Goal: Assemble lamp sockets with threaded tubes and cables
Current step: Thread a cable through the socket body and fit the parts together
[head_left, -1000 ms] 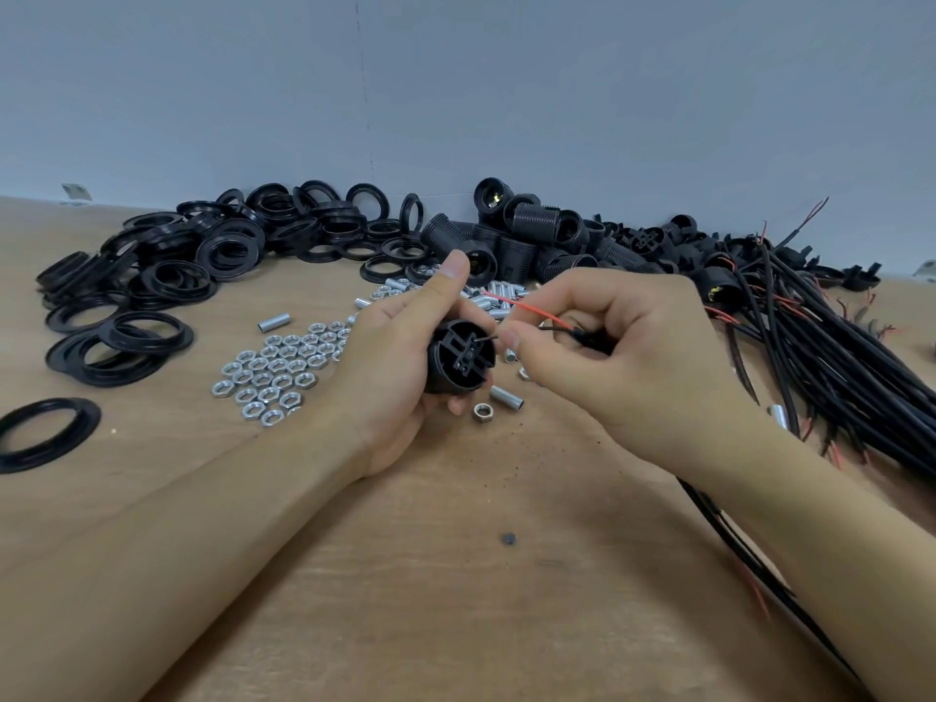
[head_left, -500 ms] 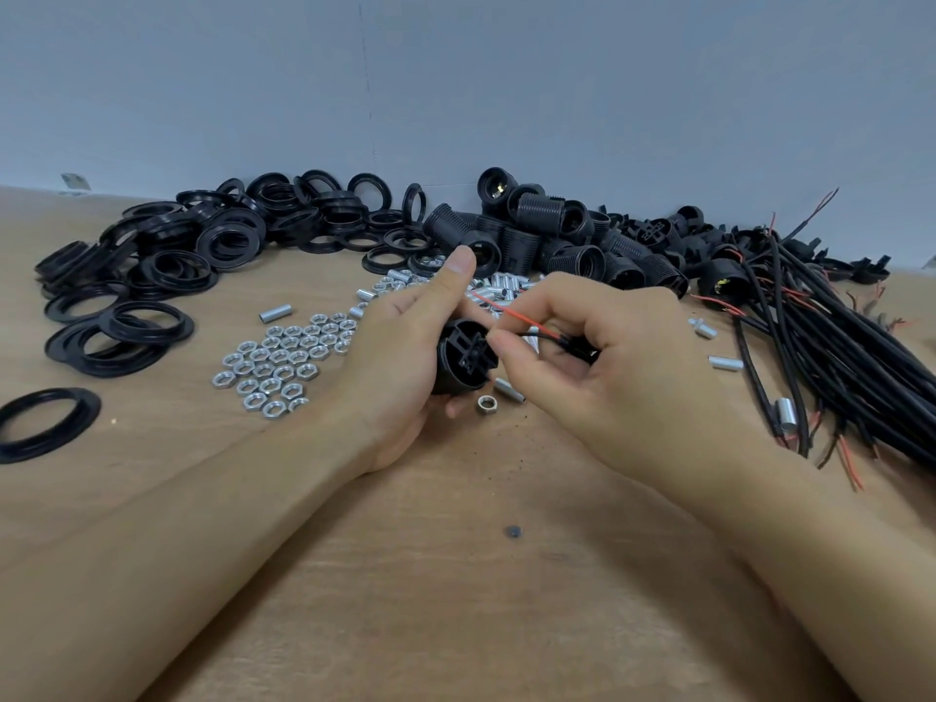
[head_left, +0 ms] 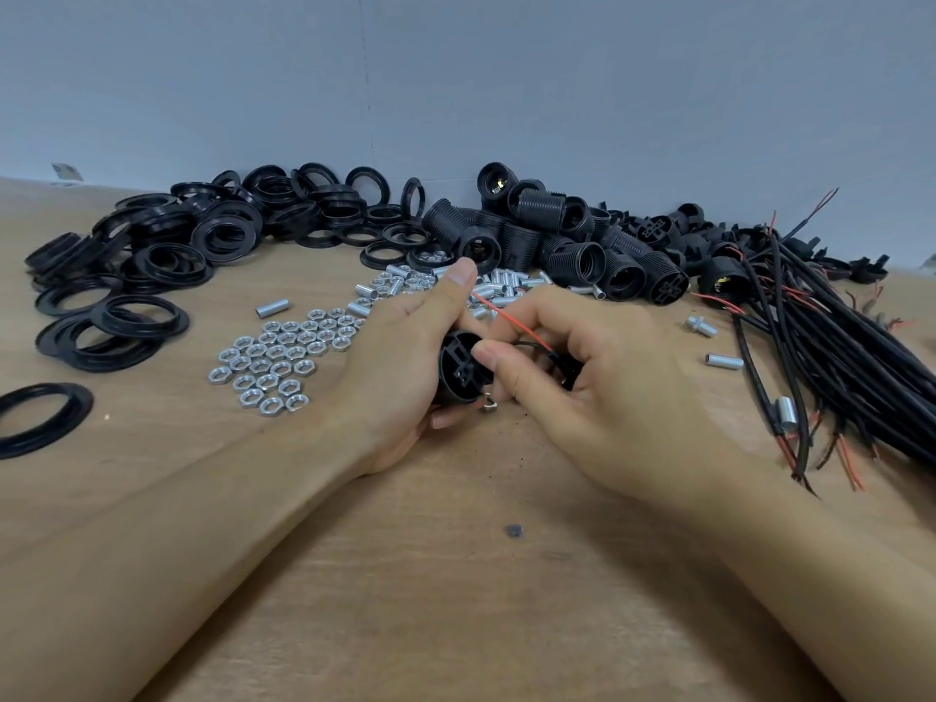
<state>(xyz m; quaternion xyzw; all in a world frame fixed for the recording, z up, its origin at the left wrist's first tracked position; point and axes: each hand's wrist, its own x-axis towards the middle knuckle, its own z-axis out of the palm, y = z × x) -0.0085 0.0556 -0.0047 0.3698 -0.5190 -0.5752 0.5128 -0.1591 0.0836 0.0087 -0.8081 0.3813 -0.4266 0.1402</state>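
Since the earlier frame, right hand [head_left: 597, 377] is sitting closer in against the socket [head_left: 458, 369], and its thumb is now lying across the socket's open end; loose cable bundle [head_left: 851, 347] is showing further in from the right edge of the table [head_left: 456, 575].

Left hand [head_left: 405, 367] is gripping the black socket, fingers curled round the body, thumb stretched along the top and pointing at the far edge. Socket is lying on its side, held just above the table near the middle, inner terminal block facing right.

Right hand is pinching a cable [head_left: 557, 354] at its stripped end, fingers curled. Red wire [head_left: 506, 316] is running up and left from the pinch, past the left thumb. A dark wire is leading toward the socket's terminal block; cannot tell whether it is seated.

One nut [head_left: 489, 406] is lying on the table just under the socket, partly hidden by the fingers.

Rest of the table:
- Hex nuts [head_left: 273, 359] are lying in a loose patch left of the left hand.
- Threaded tubes [head_left: 405, 286] are piled beyond the hands; a few strays are lying to the right, near the cables.
- Black rings [head_left: 167, 255] are heaped toward the far left corner, one single ring [head_left: 35, 418] lying at the left edge.
- Spare sockets [head_left: 582, 245] are stacked along the far edge against the wall [head_left: 456, 83].
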